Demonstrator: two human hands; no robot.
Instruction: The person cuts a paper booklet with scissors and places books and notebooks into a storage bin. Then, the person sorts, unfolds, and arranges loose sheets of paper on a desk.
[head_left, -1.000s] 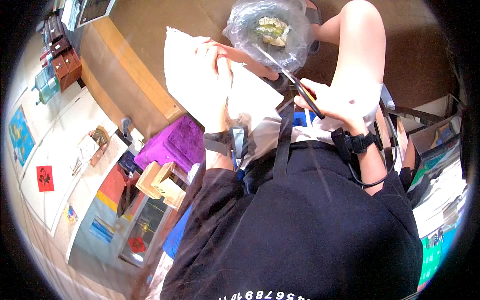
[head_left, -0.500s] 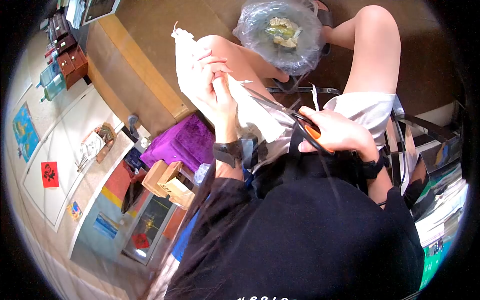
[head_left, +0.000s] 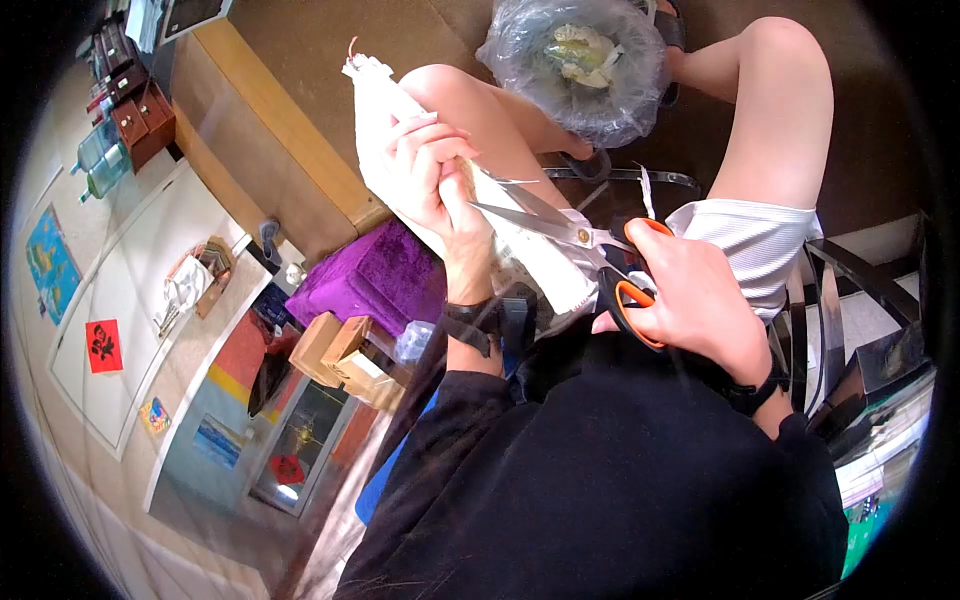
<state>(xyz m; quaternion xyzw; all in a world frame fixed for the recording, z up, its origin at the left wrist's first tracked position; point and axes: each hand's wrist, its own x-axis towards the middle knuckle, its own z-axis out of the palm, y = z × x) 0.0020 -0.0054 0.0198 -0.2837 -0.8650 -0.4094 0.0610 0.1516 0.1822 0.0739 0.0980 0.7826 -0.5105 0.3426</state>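
While my left hand (head_left: 440, 185) grips the white sheet (head_left: 375, 115) over my left thigh (head_left: 450, 92) and my right hand (head_left: 705, 295) holds open scissors (head_left: 583, 236) at its edge, looks like a cutting step, where a clean snip calls for left fingers (head_left: 447, 150) clear of the blades (head_left: 530, 221).

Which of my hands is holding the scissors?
Your right hand holds the orange-and-black scissors; your left hand grips the white piece instead.

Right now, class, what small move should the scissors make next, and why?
Probably ease the scissors shut with the right hand: their blades stand open at the white sheet, and the left hand grips it near the tips.
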